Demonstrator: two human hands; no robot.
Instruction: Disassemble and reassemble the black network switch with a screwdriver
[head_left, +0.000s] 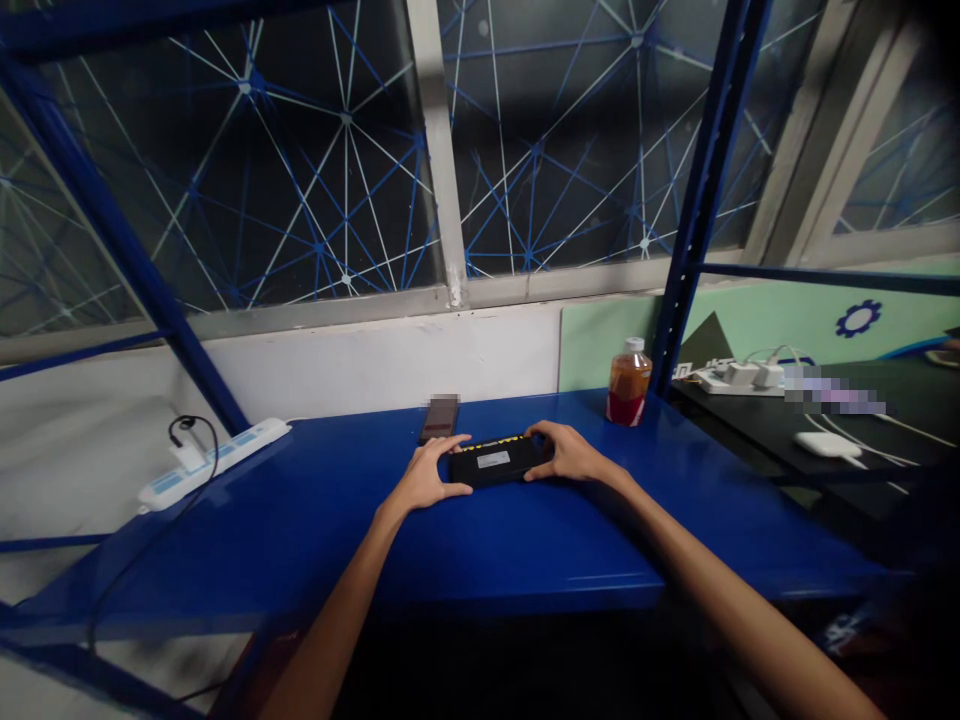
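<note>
Both bare forearms reach forward from the bottom of the view and draw toward each other at the middle. The left hand (426, 478) lies palm down with the wrist nearly straight, its fingers curled over the top of what it grips and the thumb stretched along the near side, pointing right. The right hand (568, 455) mirrors it, palm down, fingers bent over the far edge and thumb tucked at the near side. The two hands sit level with each other, a short gap between them.

both ends of the black device (495, 460) hide under the left hand (427, 478) and right hand (568, 455).
</note>
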